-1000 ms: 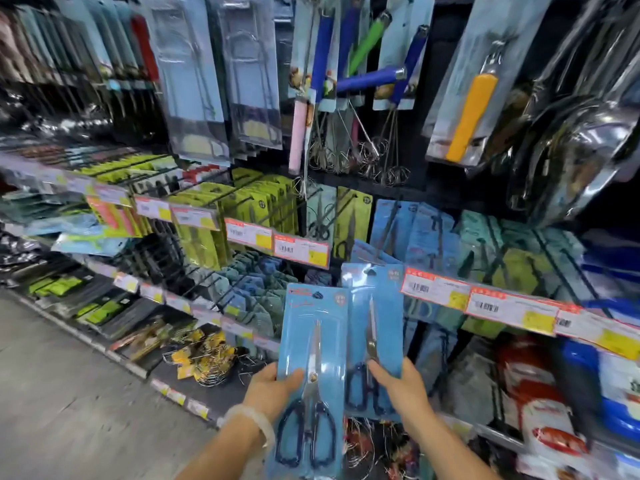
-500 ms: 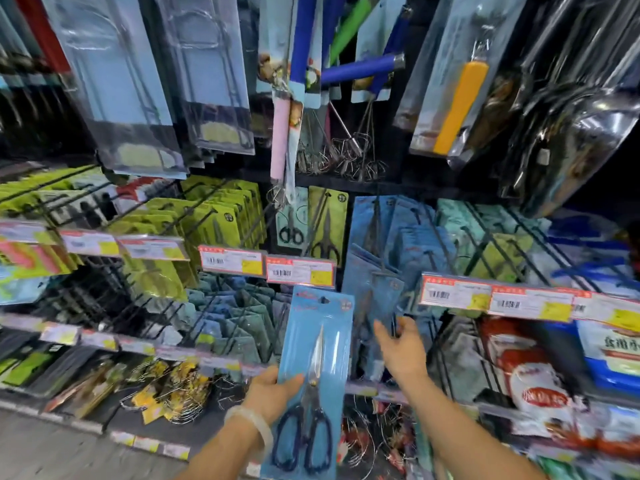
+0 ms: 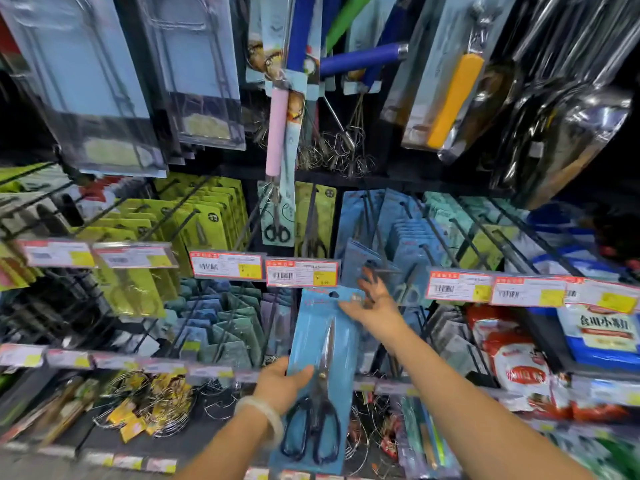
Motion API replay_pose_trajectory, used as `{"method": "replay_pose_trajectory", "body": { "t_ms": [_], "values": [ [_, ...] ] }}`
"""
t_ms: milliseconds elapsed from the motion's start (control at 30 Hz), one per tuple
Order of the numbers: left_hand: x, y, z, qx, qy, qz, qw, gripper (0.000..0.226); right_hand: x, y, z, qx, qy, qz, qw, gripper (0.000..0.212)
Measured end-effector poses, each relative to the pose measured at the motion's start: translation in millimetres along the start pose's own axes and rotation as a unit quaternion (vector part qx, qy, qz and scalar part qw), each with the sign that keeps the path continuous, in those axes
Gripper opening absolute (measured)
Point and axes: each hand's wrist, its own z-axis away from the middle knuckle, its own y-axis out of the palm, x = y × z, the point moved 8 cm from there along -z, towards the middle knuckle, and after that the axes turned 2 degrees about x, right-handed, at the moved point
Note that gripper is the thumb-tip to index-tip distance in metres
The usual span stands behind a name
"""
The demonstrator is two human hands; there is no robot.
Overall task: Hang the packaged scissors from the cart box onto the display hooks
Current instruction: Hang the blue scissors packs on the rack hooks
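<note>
A blue-carded pack of scissors (image 3: 323, 344) with black handles is upright in front of the shelf, low in the middle. My left hand (image 3: 282, 386), with a pale bracelet on the wrist, grips its left edge near the middle. At the card's top right corner is my right hand (image 3: 372, 304), thumb on the front and the other fingers spread up behind it. Just above that hand, more blue scissor packs (image 3: 360, 256) hang on a black display hook (image 3: 382, 252). The cart box is out of view.
Red-and-white price tags (image 3: 301, 273) run along the hook row at hand height. Green scissor packs (image 3: 207, 223) hang to the left and teal ones (image 3: 446, 216) to the right. Whisks and long-handled tools (image 3: 277, 133) dangle overhead. Bagged goods (image 3: 523, 372) fill the lower right.
My right hand put the second blue pack onto the hook, let go of it, and came back to the top corner of the pack in my left hand. The view moved closer.
</note>
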Motion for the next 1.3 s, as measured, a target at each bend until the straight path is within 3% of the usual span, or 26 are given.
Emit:
{"method": "replay_pose_trajectory", "body": {
  "t_ms": [100, 167, 233, 333, 467, 733, 933, 1067, 1300],
  "values": [
    [0, 10, -3, 0.029, -0.002, -0.005, 1.0, 0.015, -11, -10, 10, 0.002, 0.027, 0.01, 1.0, 0.06],
    [-1, 19, -5, 0.05, -0.008, 0.003, 0.999, 0.011, -26, -16, 23, 0.009, 0.06, -0.049, 0.997, 0.039],
    [-2, 28, -4, 0.06, -0.011, 0.002, 0.998, 0.012, -39, -17, 39, 0.037, 0.075, -0.061, 0.995, 0.031],
    [-1, 41, -4, 0.072, -0.015, 0.002, 0.997, 0.017, -53, -21, 53, 0.041, 0.045, 0.004, 0.998, 0.032],
    [0, 53, -9, 0.08, -0.016, -0.022, 0.996, 0.009, -53, -32, 54, -0.005, 0.007, 0.009, 1.0, 0.024],
    [-5, 64, -6, 0.102, 0.018, -0.096, 0.99, 0.009, -67, -37, 60, -0.01, 0.033, 0.03, 0.999, 0.024],
    [-38, 65, -20, 0.056, 0.058, -0.083, 0.993, 0.002, -43, -48, 45, -0.068, 0.002, -0.006, 0.998, 0.022],
    [-41, 68, -32, 0.048, 0.042, -0.114, 0.991, 0.005, -46, -50, 34, -0.075, 0.027, -0.041, 0.996, 0.028],
    [-34, 68, -46, 0.043, 0.019, -0.151, 0.987, 0.029, -60, -45, 22, -0.084, 0.037, 0.015, 0.996, 0.02]
  ]
}}
